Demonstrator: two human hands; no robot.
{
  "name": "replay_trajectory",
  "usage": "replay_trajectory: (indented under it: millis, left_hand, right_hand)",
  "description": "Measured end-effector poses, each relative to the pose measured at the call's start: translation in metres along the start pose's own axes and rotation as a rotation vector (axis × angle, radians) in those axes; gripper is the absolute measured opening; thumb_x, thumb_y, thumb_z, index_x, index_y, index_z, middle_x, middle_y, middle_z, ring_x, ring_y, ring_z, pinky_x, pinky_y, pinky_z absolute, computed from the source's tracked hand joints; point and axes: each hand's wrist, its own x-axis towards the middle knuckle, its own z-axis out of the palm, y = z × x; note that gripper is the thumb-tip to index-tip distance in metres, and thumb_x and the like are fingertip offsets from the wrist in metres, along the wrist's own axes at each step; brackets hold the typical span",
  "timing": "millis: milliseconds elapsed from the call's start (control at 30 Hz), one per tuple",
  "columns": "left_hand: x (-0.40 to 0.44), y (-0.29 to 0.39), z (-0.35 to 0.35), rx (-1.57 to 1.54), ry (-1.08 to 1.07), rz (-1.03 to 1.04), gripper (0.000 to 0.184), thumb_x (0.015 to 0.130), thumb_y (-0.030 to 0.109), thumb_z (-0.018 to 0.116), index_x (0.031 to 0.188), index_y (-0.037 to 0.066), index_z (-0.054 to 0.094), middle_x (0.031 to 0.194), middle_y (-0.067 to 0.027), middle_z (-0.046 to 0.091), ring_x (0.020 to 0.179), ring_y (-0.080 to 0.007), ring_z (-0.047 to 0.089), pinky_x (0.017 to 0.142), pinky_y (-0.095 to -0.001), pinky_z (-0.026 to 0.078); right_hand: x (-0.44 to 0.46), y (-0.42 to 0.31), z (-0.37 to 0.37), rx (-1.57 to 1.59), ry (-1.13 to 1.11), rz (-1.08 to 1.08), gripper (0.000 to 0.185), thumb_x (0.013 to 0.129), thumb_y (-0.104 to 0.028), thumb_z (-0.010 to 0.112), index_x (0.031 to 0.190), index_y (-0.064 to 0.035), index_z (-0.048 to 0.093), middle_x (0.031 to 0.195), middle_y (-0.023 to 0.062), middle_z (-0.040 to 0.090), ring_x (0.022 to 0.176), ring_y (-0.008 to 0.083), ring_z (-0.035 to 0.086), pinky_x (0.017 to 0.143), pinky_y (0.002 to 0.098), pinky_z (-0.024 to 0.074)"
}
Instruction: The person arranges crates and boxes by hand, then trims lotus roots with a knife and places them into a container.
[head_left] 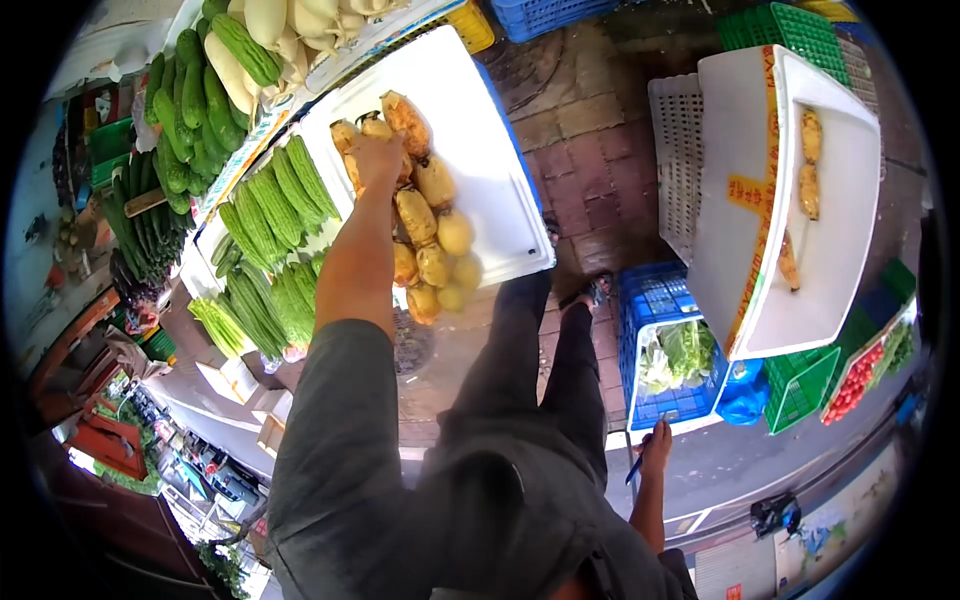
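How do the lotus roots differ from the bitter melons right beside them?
The lotus roots are tan with dark patches, while the bitter melons are green. The lotus roots look plump and stubby; the bitter melons are longer, with ridged skin. The left hand is on the lotus roots, but no hand is on the bitter melons. Both lie grouped together.

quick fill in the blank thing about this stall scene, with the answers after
1. The left hand is at the brownish roots lying on a ____ tray.
2. Leafy greens sit in a ____ crate.
3. The small round produce near the picture's right edge is ____.

Missing words: white; blue; red
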Motion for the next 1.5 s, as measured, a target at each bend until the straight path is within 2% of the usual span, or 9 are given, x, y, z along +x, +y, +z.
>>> replay_trajectory:
  millis: [133, 200, 267, 367, 600, 800, 1000, 1200, 1500]
  left_hand:
    - [0.006, -0.023, 0.007, 0.152, 0.099, 0.155, 0.093, 0.084, 0.051, 0.069, 0.15, 0.001, 0.028, 0.146, -0.0283, 0.042, 0.13, -0.0433, 0.048, 0.106, -0.05, 0.042]
    - [-0.032, 0.011, -0.017, 0.112, 0.037, -0.042, 0.072, 0.088, 0.052, 0.062, 0.133, -0.004, 0.053, 0.135, -0.0291, 0.053, 0.12, -0.0424, 0.056, 0.101, -0.0483, 0.046]
    - [-0.037, 0.004, -0.011, 0.083, 0.022, 0.234, 0.076, 0.088, 0.051, 0.063, 0.138, -0.005, 0.047, 0.136, -0.0298, 0.052, 0.122, -0.0427, 0.055, 0.103, -0.0462, 0.044]
    - [-0.069, 0.013, -0.003, -0.054, -0.017, 0.553, 0.082, 0.089, 0.048, 0.065, 0.145, -0.006, 0.038, 0.138, -0.0307, 0.051, 0.123, -0.0431, 0.054, 0.106, -0.043, 0.041]
    - [-0.169, 0.043, 0.02, -0.115, -0.529, 0.499, 0.055, 0.091, 0.034, 0.067, 0.125, -0.009, 0.057, 0.108, -0.0228, 0.068, 0.104, -0.0318, 0.063, 0.093, -0.0385, 0.047]
    - [-0.241, 0.011, 0.025, -0.076, -0.667, 0.434, 0.053, 0.092, 0.038, 0.064, 0.12, -0.007, 0.061, 0.112, -0.0229, 0.067, 0.103, -0.0362, 0.063, 0.093, -0.0411, 0.047]
    - [-0.294, -0.039, 0.028, -0.045, -0.588, 0.197, 0.043, 0.092, 0.025, 0.066, 0.117, -0.009, 0.061, 0.09, -0.0106, 0.067, 0.083, -0.0179, 0.061, 0.075, -0.0321, 0.049]
    - [-0.33, -0.061, 0.032, -0.104, -0.664, -0.047, 0.044, 0.092, 0.025, 0.067, 0.121, -0.007, 0.059, 0.082, -0.0031, 0.06, 0.074, -0.0097, 0.053, 0.065, -0.0252, 0.043]
    - [-0.35, 0.028, 0.046, -0.274, -0.672, 0.127, 0.039, 0.094, 0.021, 0.067, 0.122, -0.006, 0.06, 0.101, -0.0093, 0.066, 0.091, -0.0145, 0.061, 0.081, -0.027, 0.049]
  right_hand:
    - [0.019, 0.012, 0.001, -0.112, 0.054, -0.147, 0.045, 0.1, -0.03, 0.053, 0.132, 0.0014, 0.051, 0.074, 0.0069, 0.055, 0.055, 0.0133, 0.052, 0.047, 0.0292, 0.049]
    - [0.058, 0.056, -0.013, -0.832, 0.303, -1.097, 0.046, 0.098, -0.029, 0.058, 0.132, 0.0019, 0.051, 0.077, 0.0076, 0.057, 0.059, 0.0145, 0.054, 0.05, 0.0303, 0.0502]
    - [-0.011, -0.035, 0.008, 0.026, 0.099, -0.082, 0.048, 0.094, -0.033, 0.061, 0.127, 0.0019, 0.057, 0.076, 0.0081, 0.059, 0.062, 0.015, 0.058, 0.05, 0.0335, 0.052]
    - [-0.022, -0.078, -0.002, -0.003, 0.216, -0.185, 0.049, 0.089, -0.03, 0.069, 0.125, 0.0025, 0.06, 0.073, 0.0072, 0.058, 0.059, 0.0135, 0.057, 0.05, 0.0336, 0.052]
    - [0.03, -0.26, -0.083, 0.161, 0.374, -0.611, 0.041, 0.086, -0.024, 0.071, 0.117, 0.0019, 0.066, 0.075, 0.0059, 0.06, 0.06, 0.0116, 0.057, 0.052, 0.0298, 0.049]
    - [0.198, -0.416, -0.085, -0.426, 0.391, -0.879, 0.053, 0.084, -0.034, 0.071, 0.124, -0.001, 0.059, 0.096, 0.0139, 0.069, 0.09, 0.0318, 0.067, 0.077, 0.0415, 0.0534]
    - [0.333, -0.46, -0.049, -0.734, 0.306, -0.687, 0.078, 0.083, -0.041, 0.072, 0.146, -0.0098, 0.037, 0.143, 0.0165, 0.049, 0.119, 0.0354, 0.058, 0.095, 0.0463, 0.0485]
    - [0.359, -0.49, -0.039, -0.945, 0.267, -0.594, 0.078, 0.084, -0.042, 0.071, 0.143, -0.0093, 0.033, 0.135, 0.0193, 0.054, 0.111, 0.0344, 0.063, 0.094, 0.046, 0.0498]
    - [0.337, -0.473, -0.064, -0.873, 0.124, -0.807, 0.075, 0.076, -0.043, 0.072, 0.139, -0.0123, 0.045, 0.119, 0.0176, 0.064, 0.11, 0.0348, 0.063, 0.094, 0.0449, 0.0492]
